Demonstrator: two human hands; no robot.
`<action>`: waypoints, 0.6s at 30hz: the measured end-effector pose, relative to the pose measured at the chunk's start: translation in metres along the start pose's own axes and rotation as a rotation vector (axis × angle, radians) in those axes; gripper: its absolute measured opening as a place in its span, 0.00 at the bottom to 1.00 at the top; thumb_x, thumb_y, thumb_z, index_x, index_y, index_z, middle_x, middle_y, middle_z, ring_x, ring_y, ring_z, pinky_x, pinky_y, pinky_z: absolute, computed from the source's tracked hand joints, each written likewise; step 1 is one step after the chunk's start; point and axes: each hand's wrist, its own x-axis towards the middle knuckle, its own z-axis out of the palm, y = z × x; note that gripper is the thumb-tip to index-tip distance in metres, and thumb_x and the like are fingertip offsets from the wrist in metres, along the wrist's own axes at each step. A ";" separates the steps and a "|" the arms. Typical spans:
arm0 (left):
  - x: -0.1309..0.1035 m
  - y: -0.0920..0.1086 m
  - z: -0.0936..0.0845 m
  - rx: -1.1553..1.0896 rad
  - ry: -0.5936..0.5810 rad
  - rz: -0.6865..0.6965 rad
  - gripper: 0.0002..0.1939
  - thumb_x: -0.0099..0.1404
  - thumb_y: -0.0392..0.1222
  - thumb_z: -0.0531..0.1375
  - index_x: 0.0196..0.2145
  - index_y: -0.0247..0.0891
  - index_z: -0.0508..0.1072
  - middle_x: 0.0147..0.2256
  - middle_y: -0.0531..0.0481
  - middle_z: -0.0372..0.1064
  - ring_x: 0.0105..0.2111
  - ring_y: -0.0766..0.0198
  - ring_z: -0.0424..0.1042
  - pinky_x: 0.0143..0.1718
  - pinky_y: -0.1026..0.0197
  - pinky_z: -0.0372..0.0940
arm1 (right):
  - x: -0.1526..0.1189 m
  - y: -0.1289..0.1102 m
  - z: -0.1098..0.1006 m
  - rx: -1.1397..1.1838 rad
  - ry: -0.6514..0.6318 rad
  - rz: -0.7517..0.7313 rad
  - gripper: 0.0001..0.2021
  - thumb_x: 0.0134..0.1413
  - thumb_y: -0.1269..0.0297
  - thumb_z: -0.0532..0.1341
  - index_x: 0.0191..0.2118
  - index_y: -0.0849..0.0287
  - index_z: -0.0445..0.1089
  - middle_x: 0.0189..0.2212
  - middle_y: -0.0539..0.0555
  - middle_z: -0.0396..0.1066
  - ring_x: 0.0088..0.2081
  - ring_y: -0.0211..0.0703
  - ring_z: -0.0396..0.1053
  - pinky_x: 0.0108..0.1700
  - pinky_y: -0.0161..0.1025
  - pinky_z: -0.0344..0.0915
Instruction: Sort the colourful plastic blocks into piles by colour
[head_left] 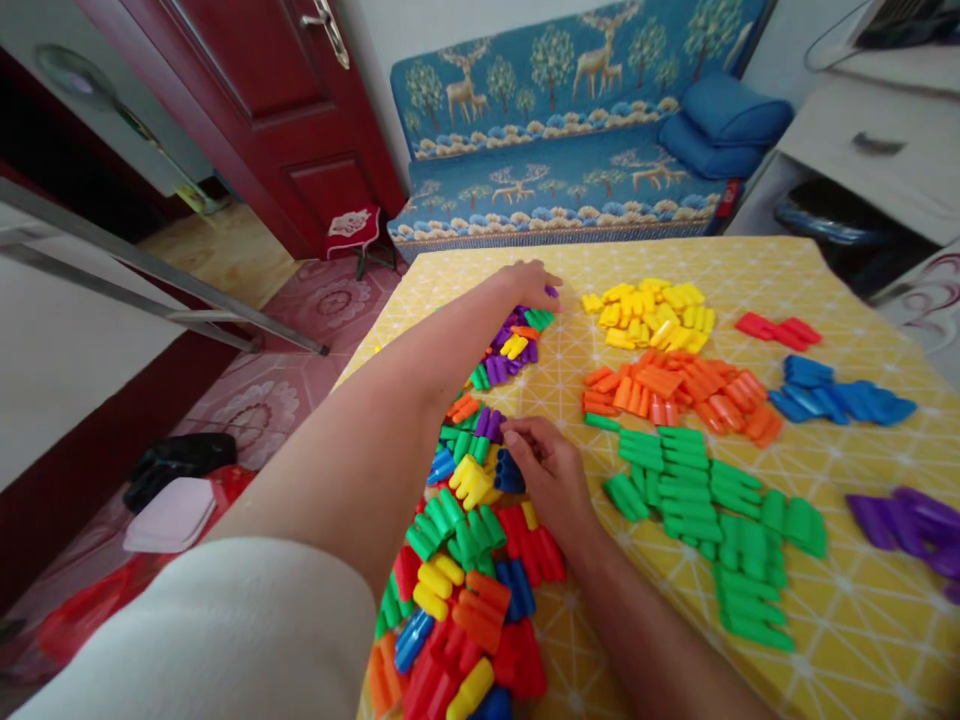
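Observation:
My left hand (534, 285) reaches to the far end of the mixed pile, its fingers closed on a purple plastic toy block (553, 291) that is mostly hidden. Nearer to me, my right hand (551, 470) has its fingertips pinched at the edge of another purple toy block (490, 425). A dark blue block (509, 471) lies just under that thumb. Along the left side, the mixed pile holds green blocks (456, 527), yellow blocks (471, 482), red blocks (442, 665) and others. My left forearm covers part of it.
Sorted by colour on the yellow tablecloth (570, 620) are yellow (651, 312), orange (686, 390), green (697, 500), red (780, 329), blue (840, 393) and purple (907, 525) groups. A blue patterned sofa (525, 190) stands beyond the table, with a small red stool (354, 226) beside it.

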 end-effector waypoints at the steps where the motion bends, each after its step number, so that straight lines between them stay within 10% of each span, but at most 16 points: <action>1: 0.000 -0.002 0.002 -0.001 -0.040 0.027 0.33 0.57 0.59 0.61 0.57 0.44 0.68 0.55 0.45 0.64 0.54 0.44 0.62 0.55 0.45 0.56 | 0.000 0.000 0.000 -0.006 0.001 -0.001 0.11 0.59 0.57 0.57 0.39 0.57 0.73 0.37 0.54 0.73 0.38 0.42 0.70 0.39 0.36 0.66; 18: -0.126 0.014 0.014 -0.169 0.144 0.276 0.11 0.53 0.45 0.65 0.35 0.44 0.81 0.37 0.48 0.76 0.39 0.56 0.73 0.39 0.63 0.64 | 0.002 -0.004 -0.005 0.076 0.212 0.095 0.17 0.58 0.49 0.56 0.34 0.57 0.73 0.27 0.53 0.73 0.29 0.44 0.71 0.32 0.39 0.68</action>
